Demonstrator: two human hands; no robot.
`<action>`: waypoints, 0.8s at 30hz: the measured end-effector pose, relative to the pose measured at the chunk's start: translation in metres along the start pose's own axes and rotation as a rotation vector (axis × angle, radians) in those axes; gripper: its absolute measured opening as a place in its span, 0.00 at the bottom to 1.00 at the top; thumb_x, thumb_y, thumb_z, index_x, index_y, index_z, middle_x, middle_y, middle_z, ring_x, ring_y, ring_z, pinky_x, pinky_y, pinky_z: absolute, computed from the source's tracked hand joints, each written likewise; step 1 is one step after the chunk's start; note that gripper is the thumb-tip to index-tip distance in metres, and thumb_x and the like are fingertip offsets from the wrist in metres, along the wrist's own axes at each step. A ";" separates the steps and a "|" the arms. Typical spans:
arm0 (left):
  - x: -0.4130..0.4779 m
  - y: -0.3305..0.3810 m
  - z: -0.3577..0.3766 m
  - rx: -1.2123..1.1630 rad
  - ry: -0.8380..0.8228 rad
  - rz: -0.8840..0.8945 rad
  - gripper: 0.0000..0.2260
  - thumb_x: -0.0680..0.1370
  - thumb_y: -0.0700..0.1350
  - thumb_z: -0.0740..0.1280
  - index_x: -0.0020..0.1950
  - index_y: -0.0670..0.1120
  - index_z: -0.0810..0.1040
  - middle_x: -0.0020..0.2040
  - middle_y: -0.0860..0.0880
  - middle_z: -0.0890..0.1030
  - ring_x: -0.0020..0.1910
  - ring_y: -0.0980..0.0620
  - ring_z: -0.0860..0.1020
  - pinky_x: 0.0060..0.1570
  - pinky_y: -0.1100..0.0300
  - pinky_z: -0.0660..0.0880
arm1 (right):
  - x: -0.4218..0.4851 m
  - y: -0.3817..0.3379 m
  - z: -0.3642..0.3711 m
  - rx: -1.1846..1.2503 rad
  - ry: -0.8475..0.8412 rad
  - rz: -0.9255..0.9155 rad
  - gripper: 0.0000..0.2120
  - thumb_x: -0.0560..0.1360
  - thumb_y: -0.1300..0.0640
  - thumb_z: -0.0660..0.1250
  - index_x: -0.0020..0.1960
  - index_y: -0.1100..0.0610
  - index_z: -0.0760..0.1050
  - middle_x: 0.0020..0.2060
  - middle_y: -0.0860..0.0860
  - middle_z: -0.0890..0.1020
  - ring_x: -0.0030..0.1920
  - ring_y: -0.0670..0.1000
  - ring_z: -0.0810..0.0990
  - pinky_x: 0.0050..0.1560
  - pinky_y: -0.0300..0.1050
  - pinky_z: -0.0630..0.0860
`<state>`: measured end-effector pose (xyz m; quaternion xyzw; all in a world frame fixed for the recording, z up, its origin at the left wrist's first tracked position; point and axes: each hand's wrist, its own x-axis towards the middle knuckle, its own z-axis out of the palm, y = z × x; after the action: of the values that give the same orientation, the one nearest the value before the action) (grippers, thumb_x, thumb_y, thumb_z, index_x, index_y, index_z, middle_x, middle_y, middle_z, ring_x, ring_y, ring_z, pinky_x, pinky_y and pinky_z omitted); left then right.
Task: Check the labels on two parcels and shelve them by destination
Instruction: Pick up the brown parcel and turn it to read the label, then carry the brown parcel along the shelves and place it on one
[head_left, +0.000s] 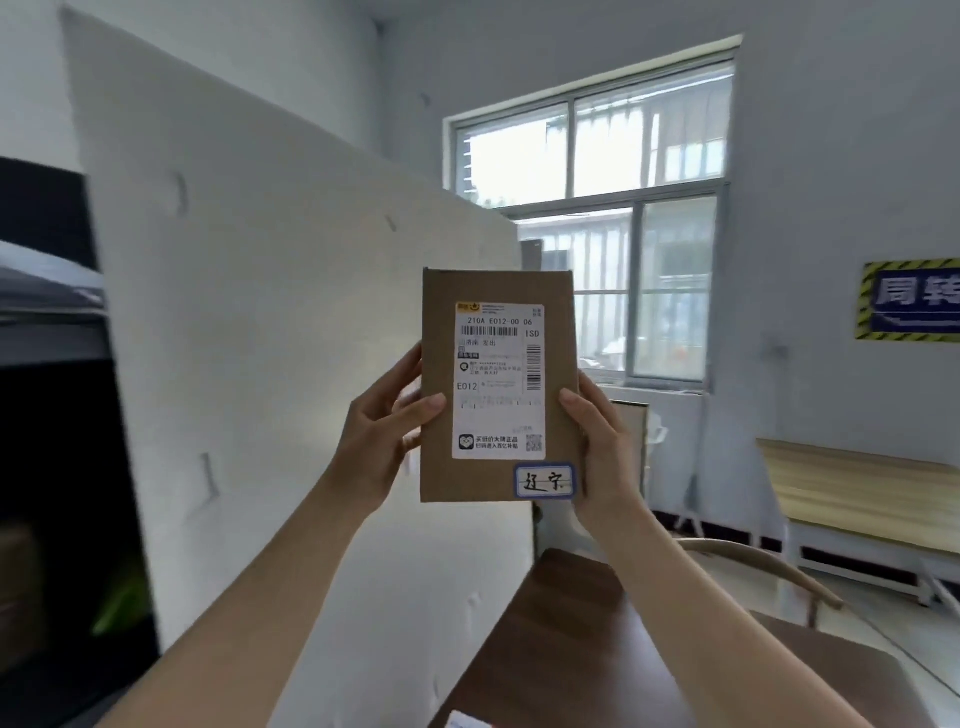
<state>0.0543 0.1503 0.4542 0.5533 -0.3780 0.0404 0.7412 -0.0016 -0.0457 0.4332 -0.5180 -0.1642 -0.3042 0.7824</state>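
Note:
A flat brown cardboard parcel (441, 332) is held upright at chest height in the middle of the view, its face turned toward me. A white shipping label (498, 382) with barcodes covers most of that face. Below it, at the lower right corner, sits a small blue-edged sticker (544, 481) with handwritten characters. My left hand (387, 431) grips the parcel's left edge, thumb on the front. My right hand (597, 441) grips the right edge the same way. A corner of something white and blue (467, 721) peeks in on the table at the bottom edge; what it is cannot be told.
A tall white panel (270, 312) stands close on the left, with a dark shelf unit (57, 415) beyond it. A brown wooden table (571, 634) lies below my arms. A chair back (769, 566), a wooden bench (857, 499), a window (597, 208) and a blue wall sign (909, 299) are to the right.

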 end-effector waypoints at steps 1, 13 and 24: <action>-0.008 0.007 -0.007 0.026 0.034 0.003 0.31 0.65 0.47 0.73 0.69 0.55 0.73 0.61 0.54 0.82 0.62 0.48 0.79 0.59 0.37 0.74 | 0.001 0.004 0.008 0.026 -0.032 0.023 0.22 0.71 0.56 0.67 0.66 0.56 0.77 0.57 0.58 0.84 0.51 0.57 0.85 0.43 0.49 0.83; -0.189 0.161 -0.080 0.429 0.609 0.067 0.32 0.66 0.42 0.74 0.70 0.53 0.73 0.61 0.47 0.83 0.62 0.47 0.79 0.53 0.57 0.79 | -0.075 0.046 0.195 0.443 -0.487 0.316 0.24 0.70 0.55 0.67 0.65 0.59 0.77 0.57 0.58 0.84 0.54 0.58 0.84 0.50 0.50 0.82; -0.419 0.348 -0.044 0.875 1.097 0.147 0.33 0.68 0.44 0.74 0.73 0.50 0.69 0.65 0.48 0.80 0.66 0.45 0.75 0.59 0.49 0.76 | -0.270 -0.018 0.392 0.795 -0.936 0.598 0.33 0.63 0.48 0.73 0.67 0.57 0.76 0.59 0.60 0.83 0.60 0.66 0.80 0.61 0.64 0.76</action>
<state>-0.3873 0.4719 0.4705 0.6732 0.0647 0.5119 0.5297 -0.1961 0.3886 0.4521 -0.2914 -0.4341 0.2645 0.8103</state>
